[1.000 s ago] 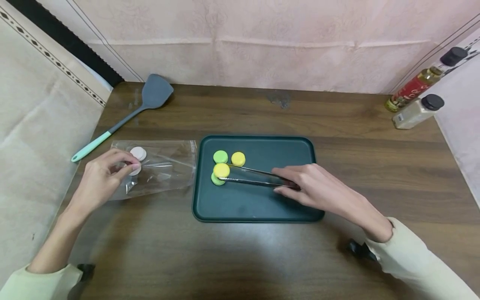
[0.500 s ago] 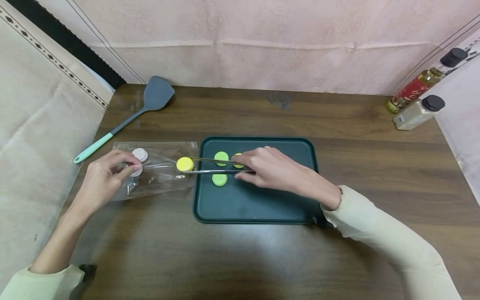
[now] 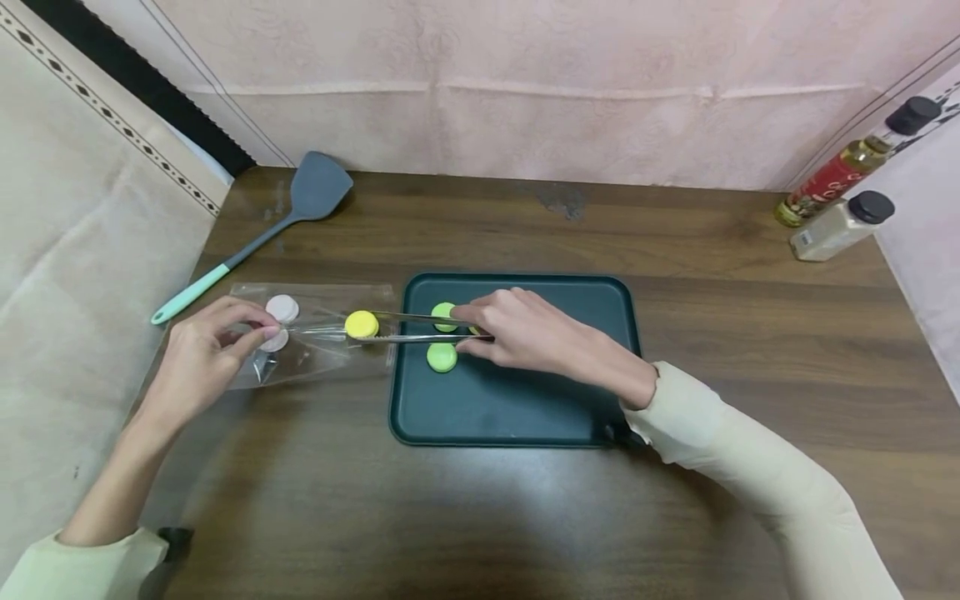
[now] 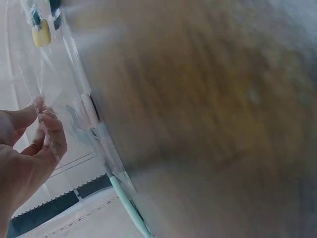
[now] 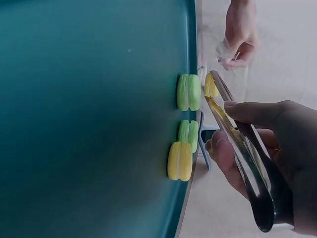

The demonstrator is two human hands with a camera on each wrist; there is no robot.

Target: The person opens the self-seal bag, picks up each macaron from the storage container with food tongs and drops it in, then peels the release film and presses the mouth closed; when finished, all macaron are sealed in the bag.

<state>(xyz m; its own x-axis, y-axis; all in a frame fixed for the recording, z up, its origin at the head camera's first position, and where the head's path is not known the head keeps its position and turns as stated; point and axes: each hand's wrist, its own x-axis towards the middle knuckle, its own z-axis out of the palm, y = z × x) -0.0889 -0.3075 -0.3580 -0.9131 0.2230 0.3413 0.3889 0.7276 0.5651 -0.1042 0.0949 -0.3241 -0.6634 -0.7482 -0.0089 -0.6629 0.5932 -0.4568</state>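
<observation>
My left hand [image 3: 202, 358] pinches the edge of a clear plastic bag [image 3: 322, 364] lying left of the tray. Two white macarons [image 3: 282, 308] are inside the bag, close to those fingers. In my right hand [image 3: 536, 337] are metal tongs [image 3: 412, 338], which reach left across the tray's edge. Their tips clasp a yellow macaron [image 3: 362, 324] at the bag's right part; whether it is inside the bag's mouth I cannot tell. Two green macarons [image 3: 442, 357] and another yellow macaron [image 5: 180, 161] stay on the dark green tray [image 3: 517, 417]. My right hand mostly hides that yellow one in the head view.
A grey spatula [image 3: 318, 187] with a mint handle lies at the back left. An oil bottle [image 3: 828, 179] and a black-capped jar [image 3: 832, 229] stand at the back right. Wooden tabletop [image 3: 450, 517] stretches in front of the tray.
The tongs have carried the yellow macaron left, from the tray to over the bag; this movement slowed in the last half second. My left hand has kept its pinch in place.
</observation>
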